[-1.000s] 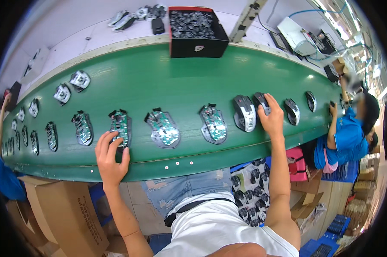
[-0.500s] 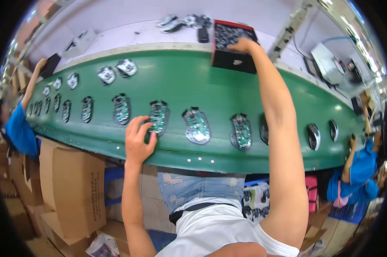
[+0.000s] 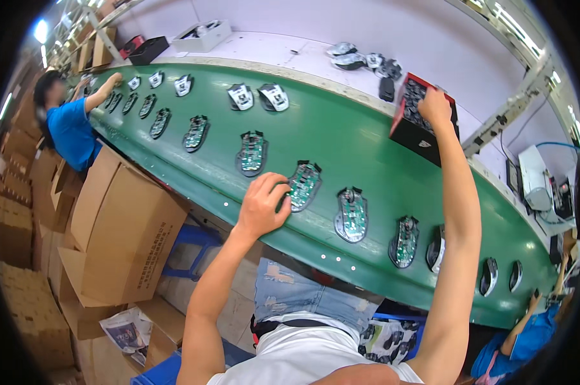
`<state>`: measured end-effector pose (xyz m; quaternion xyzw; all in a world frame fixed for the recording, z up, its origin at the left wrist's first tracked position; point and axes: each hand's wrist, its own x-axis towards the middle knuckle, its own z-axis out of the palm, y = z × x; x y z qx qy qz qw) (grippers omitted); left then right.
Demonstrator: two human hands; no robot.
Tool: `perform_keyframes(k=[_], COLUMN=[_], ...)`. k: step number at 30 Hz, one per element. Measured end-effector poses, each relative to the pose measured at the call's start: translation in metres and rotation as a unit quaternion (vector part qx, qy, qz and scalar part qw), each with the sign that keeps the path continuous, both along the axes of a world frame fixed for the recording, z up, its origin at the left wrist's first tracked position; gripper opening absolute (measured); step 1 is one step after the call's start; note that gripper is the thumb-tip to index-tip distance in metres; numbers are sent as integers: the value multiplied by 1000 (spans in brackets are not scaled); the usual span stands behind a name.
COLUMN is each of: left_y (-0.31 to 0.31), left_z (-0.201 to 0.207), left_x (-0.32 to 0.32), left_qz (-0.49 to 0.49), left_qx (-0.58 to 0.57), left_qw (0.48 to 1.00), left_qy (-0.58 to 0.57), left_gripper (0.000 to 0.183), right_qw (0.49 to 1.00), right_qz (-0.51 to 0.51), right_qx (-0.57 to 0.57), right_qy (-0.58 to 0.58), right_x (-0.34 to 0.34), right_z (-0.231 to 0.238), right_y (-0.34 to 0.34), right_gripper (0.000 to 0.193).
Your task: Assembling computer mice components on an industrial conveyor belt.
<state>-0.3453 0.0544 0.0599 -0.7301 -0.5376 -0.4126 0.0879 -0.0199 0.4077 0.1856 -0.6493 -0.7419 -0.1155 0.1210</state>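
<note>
My left hand (image 3: 262, 204) rests at the near-left edge of a mouse base with a green circuit board (image 3: 304, 186). Its fingers are bent and the thumb stands apart from them; whether they grip the base cannot be made out. To the right lie more such bases, one (image 3: 352, 215) close by and another (image 3: 403, 242) beyond it. At the far right my right hand (image 3: 435, 106) reaches down into a black box with a red rim (image 3: 424, 142), full of small dark parts. Its fingers look drawn together, and their tips are hidden among the parts.
A green conveyor belt (image 3: 360, 147) carries several mouse bases in a row, with white-and-black mouse shells (image 3: 274, 96) behind them. Loose shells (image 3: 349, 59) lie on the back ledge. Co-workers in blue sit at left (image 3: 75, 138) and right (image 3: 521, 340). A cardboard box (image 3: 123, 224) stands at near left.
My view has turned left, so the whole scene sits farther right and tilts. My left hand stays at the same mouse base; my right hand stays in the box, its fingers now more drawn in.
</note>
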Motion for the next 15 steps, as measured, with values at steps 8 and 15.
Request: perform_keyframes(k=[8, 15], left_y=[-4, -5], left_z=[-2, -1], left_x=[-7, -5], left_qz=[24, 28], left_qx=[-4, 7], left_qw=[1000, 999], left_qy=[-10, -43], left_gripper=[21, 21], right_qw=[907, 941], right_qz=[383, 271], right_qx=[-135, -200], right_qy=[111, 11], right_x=[-239, -359], right_z=[-5, -81], right_y=[-7, -65], right_gripper=[66, 67])
